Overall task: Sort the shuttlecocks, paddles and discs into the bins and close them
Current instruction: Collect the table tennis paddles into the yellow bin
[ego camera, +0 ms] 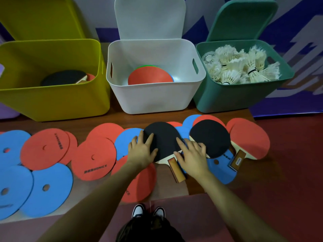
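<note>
Black-faced paddle (163, 139) lying flat just in front of white bin (155, 95), overlapping blue and red discs (93, 155); bare floor strip between. Long axis toward person; wooden handle (176, 169) nearest, pointing slightly right. Left hand (142, 149) spread flat, pressing blade's left edge. Right hand (191, 154) fingers extended, released, resting on right edge.

Brown wooden tabletop (157, 114), red floor (288, 163), purple patterned wall (297, 32), black-and-white shoes (148, 211)
</note>
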`<act>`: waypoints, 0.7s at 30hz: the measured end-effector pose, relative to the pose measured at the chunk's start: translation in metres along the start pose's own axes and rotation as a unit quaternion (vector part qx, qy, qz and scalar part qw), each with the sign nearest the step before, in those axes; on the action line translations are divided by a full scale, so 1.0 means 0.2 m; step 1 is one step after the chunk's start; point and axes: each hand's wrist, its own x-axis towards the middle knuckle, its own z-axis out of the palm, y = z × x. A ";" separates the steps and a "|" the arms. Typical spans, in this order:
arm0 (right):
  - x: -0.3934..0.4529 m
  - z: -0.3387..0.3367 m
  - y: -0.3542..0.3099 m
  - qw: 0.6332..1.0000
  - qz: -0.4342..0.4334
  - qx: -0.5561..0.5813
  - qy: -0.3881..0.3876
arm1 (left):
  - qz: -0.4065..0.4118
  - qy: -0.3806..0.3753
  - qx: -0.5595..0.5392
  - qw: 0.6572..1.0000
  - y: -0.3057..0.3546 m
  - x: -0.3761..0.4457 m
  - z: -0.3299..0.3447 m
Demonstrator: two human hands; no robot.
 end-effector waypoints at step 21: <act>0.12 0.07 -0.52 0.991 0.049 0.122 -0.032 | -0.004 -0.035 0.001 0.999 -0.39 0.10 -0.18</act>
